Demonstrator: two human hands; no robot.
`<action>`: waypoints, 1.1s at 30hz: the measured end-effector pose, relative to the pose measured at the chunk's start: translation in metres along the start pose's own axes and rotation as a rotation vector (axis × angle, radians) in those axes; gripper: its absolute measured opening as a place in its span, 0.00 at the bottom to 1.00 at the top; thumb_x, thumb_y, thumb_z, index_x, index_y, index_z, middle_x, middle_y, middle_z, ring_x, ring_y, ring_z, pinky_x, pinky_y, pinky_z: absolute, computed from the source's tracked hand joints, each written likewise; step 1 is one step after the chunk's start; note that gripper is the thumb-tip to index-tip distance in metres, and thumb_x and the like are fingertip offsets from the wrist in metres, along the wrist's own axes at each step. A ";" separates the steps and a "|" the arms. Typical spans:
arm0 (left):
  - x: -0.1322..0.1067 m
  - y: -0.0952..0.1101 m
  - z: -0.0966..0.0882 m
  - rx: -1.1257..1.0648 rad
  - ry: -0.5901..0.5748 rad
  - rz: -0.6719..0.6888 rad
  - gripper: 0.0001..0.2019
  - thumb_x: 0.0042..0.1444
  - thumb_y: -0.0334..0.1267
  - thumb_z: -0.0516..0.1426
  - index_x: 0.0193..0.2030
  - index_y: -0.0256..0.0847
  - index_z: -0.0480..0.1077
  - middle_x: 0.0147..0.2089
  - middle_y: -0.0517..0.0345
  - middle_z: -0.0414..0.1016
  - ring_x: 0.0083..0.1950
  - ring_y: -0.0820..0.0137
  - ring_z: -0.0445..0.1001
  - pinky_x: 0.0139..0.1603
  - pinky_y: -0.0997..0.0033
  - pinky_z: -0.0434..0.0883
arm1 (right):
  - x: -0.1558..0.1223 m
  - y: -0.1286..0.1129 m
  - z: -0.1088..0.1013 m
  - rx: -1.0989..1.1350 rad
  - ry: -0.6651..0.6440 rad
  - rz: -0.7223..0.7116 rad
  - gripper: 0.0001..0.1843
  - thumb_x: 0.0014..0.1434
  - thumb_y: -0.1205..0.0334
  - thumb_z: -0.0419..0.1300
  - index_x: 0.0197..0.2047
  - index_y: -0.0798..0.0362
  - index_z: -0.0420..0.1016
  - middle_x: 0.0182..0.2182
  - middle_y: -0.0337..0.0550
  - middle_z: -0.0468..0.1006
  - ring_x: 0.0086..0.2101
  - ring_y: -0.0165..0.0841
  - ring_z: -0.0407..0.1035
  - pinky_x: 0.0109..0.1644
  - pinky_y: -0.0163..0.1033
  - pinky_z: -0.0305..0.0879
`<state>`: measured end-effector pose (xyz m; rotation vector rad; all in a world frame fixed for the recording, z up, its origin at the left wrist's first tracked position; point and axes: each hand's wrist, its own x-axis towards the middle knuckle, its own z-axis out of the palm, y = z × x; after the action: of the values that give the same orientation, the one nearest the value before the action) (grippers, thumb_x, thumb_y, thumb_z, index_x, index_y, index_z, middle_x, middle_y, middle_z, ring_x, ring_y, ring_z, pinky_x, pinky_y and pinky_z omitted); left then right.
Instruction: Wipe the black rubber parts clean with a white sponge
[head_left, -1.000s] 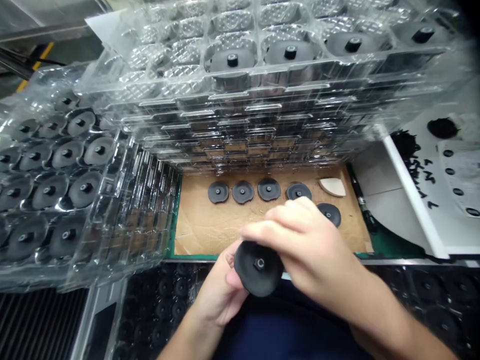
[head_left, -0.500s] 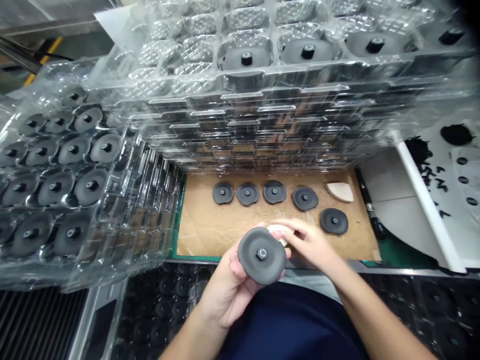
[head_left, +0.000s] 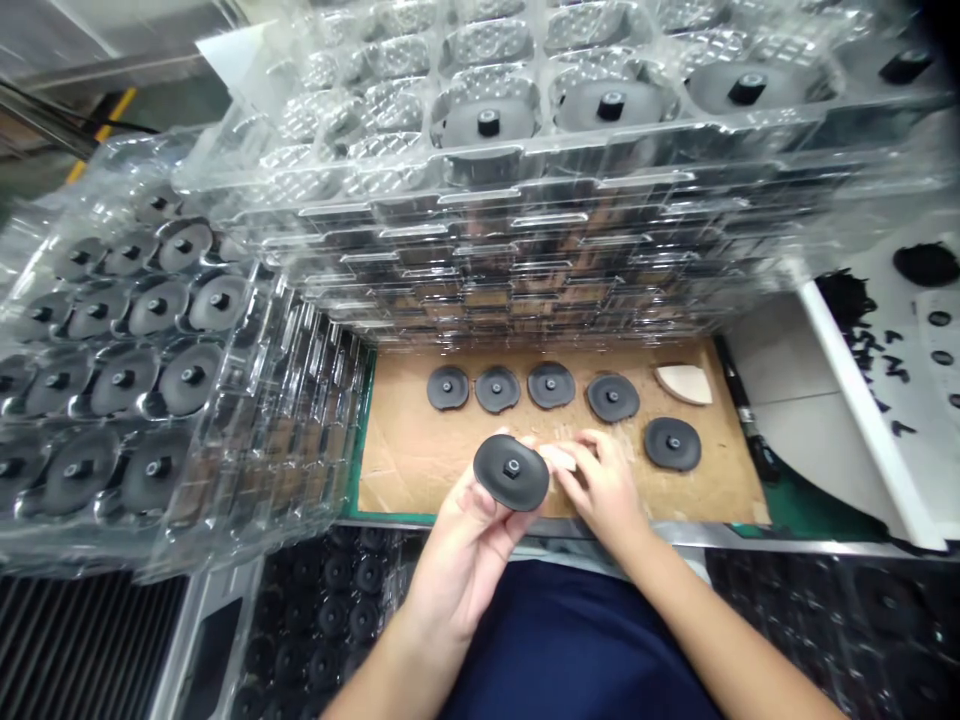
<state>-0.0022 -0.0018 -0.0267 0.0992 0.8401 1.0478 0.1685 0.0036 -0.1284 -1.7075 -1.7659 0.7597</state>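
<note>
In the head view, your left hand (head_left: pixel 466 560) grips one black disc (head_left: pixel 499 485) by its rim, stem facing up, over the cardboard (head_left: pixel 409 460). Your right hand (head_left: pixel 609 490) pinches a small white piece (head_left: pixel 557 457) beside that disc's edge; I can't tell if they touch. Work on this disc looks underway. Five loose discs (head_left: pixel 551 384) lie on the cardboard; which are finished doesn't show. The stack's top tray (head_left: pixel 525 160) looks only partly filled.

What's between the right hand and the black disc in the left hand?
A small white piece, pinched by the right hand, beside the black disc the left hand holds. Shows in the head view; disc contact unclear.
</note>
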 end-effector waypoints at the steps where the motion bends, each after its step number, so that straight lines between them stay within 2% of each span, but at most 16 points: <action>1: -0.001 0.000 0.001 0.014 0.013 -0.001 0.24 0.50 0.39 0.63 0.55 0.41 0.69 0.56 0.47 0.73 0.53 0.61 0.74 0.52 0.67 0.71 | 0.008 0.000 -0.002 0.023 -0.008 0.003 0.14 0.60 0.56 0.54 0.41 0.54 0.77 0.38 0.51 0.74 0.39 0.41 0.68 0.46 0.49 0.66; 3: -0.002 0.001 0.002 0.038 0.038 -0.001 0.25 0.49 0.40 0.63 0.56 0.41 0.68 0.57 0.46 0.72 0.54 0.60 0.73 0.54 0.65 0.70 | 0.024 -0.009 -0.013 0.078 -0.012 0.020 0.14 0.61 0.56 0.53 0.42 0.54 0.76 0.34 0.47 0.76 0.34 0.37 0.70 0.41 0.44 0.68; 6: -0.001 0.000 0.004 0.052 0.052 0.012 0.27 0.46 0.40 0.65 0.55 0.42 0.69 0.56 0.48 0.73 0.54 0.60 0.72 0.54 0.63 0.69 | 0.035 -0.045 -0.039 0.166 0.025 0.038 0.14 0.63 0.57 0.51 0.46 0.53 0.73 0.38 0.44 0.77 0.34 0.33 0.71 0.37 0.38 0.68; 9: 0.001 -0.004 0.003 0.066 0.036 0.024 0.27 0.43 0.37 0.67 0.52 0.42 0.71 0.48 0.52 0.77 0.47 0.65 0.75 0.47 0.70 0.72 | 0.030 -0.094 -0.066 0.278 0.040 -0.112 0.11 0.64 0.61 0.52 0.46 0.52 0.72 0.40 0.43 0.76 0.40 0.32 0.70 0.43 0.36 0.67; 11: 0.001 -0.008 0.003 0.094 0.022 0.008 0.25 0.45 0.34 0.66 0.52 0.43 0.72 0.45 0.54 0.78 0.41 0.69 0.76 0.42 0.74 0.73 | 0.025 -0.119 -0.076 0.324 -0.065 -0.240 0.11 0.63 0.67 0.51 0.45 0.54 0.73 0.36 0.43 0.76 0.37 0.30 0.70 0.42 0.34 0.67; 13: -0.001 -0.010 0.004 0.122 0.022 0.014 0.22 0.47 0.31 0.65 0.51 0.45 0.72 0.44 0.56 0.78 0.39 0.72 0.76 0.41 0.77 0.72 | 0.024 -0.132 -0.079 0.312 -0.232 -0.282 0.11 0.62 0.70 0.52 0.41 0.54 0.75 0.32 0.40 0.75 0.32 0.28 0.70 0.37 0.32 0.67; 15: -0.004 -0.011 0.007 0.151 0.031 0.064 0.19 0.47 0.32 0.65 0.48 0.45 0.74 0.43 0.57 0.79 0.39 0.71 0.76 0.42 0.77 0.72 | 0.025 -0.136 -0.077 0.274 -0.240 -0.273 0.11 0.61 0.70 0.53 0.39 0.53 0.76 0.30 0.39 0.75 0.30 0.28 0.70 0.36 0.32 0.68; 18: -0.007 -0.009 0.010 0.203 0.040 0.119 0.19 0.44 0.35 0.66 0.46 0.43 0.75 0.41 0.56 0.79 0.44 0.66 0.76 0.47 0.72 0.72 | 0.024 -0.134 -0.073 0.316 0.029 -0.312 0.12 0.63 0.70 0.51 0.45 0.55 0.74 0.35 0.45 0.77 0.36 0.31 0.71 0.41 0.36 0.69; 19: -0.008 -0.008 0.010 0.216 0.048 0.124 0.21 0.43 0.35 0.67 0.47 0.44 0.75 0.43 0.56 0.79 0.46 0.65 0.76 0.49 0.71 0.71 | 0.023 -0.134 -0.073 0.362 0.043 -0.321 0.12 0.63 0.70 0.51 0.46 0.56 0.74 0.36 0.45 0.77 0.37 0.31 0.71 0.42 0.36 0.69; 23: -0.008 -0.005 0.010 0.229 0.110 0.153 0.26 0.39 0.34 0.69 0.48 0.48 0.74 0.46 0.58 0.79 0.48 0.65 0.75 0.49 0.72 0.72 | 0.020 -0.133 -0.079 0.412 -0.236 -0.247 0.10 0.59 0.72 0.57 0.39 0.52 0.78 0.28 0.37 0.76 0.28 0.25 0.70 0.34 0.29 0.69; 25: -0.007 -0.006 0.011 0.241 0.086 0.166 0.24 0.38 0.37 0.69 0.47 0.45 0.75 0.43 0.56 0.80 0.47 0.63 0.76 0.48 0.71 0.73 | 0.022 -0.135 -0.079 0.381 -0.139 -0.233 0.09 0.60 0.71 0.56 0.39 0.52 0.77 0.30 0.38 0.77 0.30 0.26 0.71 0.35 0.31 0.69; 27: -0.007 -0.006 0.012 0.251 0.049 0.166 0.24 0.38 0.39 0.69 0.46 0.42 0.75 0.43 0.53 0.80 0.48 0.61 0.76 0.48 0.68 0.73 | 0.022 -0.137 -0.079 0.395 0.030 -0.298 0.11 0.61 0.71 0.54 0.43 0.55 0.76 0.35 0.43 0.78 0.35 0.29 0.71 0.40 0.34 0.70; 28: -0.007 -0.005 0.013 0.247 0.043 0.161 0.25 0.37 0.38 0.70 0.46 0.42 0.75 0.45 0.52 0.80 0.48 0.61 0.76 0.49 0.68 0.72 | 0.022 -0.137 -0.079 0.417 0.057 -0.333 0.11 0.62 0.71 0.53 0.45 0.57 0.75 0.37 0.45 0.78 0.37 0.29 0.71 0.42 0.34 0.69; 30: -0.008 -0.002 0.012 0.208 0.051 0.144 0.27 0.35 0.33 0.70 0.46 0.45 0.75 0.47 0.54 0.79 0.48 0.64 0.76 0.49 0.72 0.72 | 0.017 -0.133 -0.083 0.449 -0.059 -0.362 0.11 0.61 0.72 0.54 0.45 0.58 0.75 0.34 0.44 0.77 0.35 0.28 0.71 0.40 0.32 0.69; 32: -0.008 0.000 0.011 0.159 0.053 0.132 0.29 0.33 0.29 0.70 0.47 0.47 0.75 0.47 0.57 0.80 0.46 0.69 0.77 0.46 0.78 0.73 | 0.012 -0.125 -0.089 0.413 -0.222 -0.313 0.10 0.60 0.73 0.56 0.42 0.56 0.76 0.30 0.40 0.76 0.31 0.25 0.70 0.35 0.29 0.67; 33: -0.008 0.001 0.010 0.139 0.047 0.129 0.29 0.33 0.28 0.70 0.46 0.47 0.75 0.47 0.59 0.80 0.45 0.71 0.77 0.45 0.81 0.72 | 0.010 -0.121 -0.092 0.362 -0.247 -0.284 0.09 0.59 0.73 0.56 0.40 0.55 0.77 0.29 0.39 0.75 0.29 0.25 0.69 0.34 0.28 0.66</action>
<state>0.0020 -0.0041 -0.0150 0.2494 0.9587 1.1154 0.1534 0.0114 0.0234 -1.1375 -1.8430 1.1161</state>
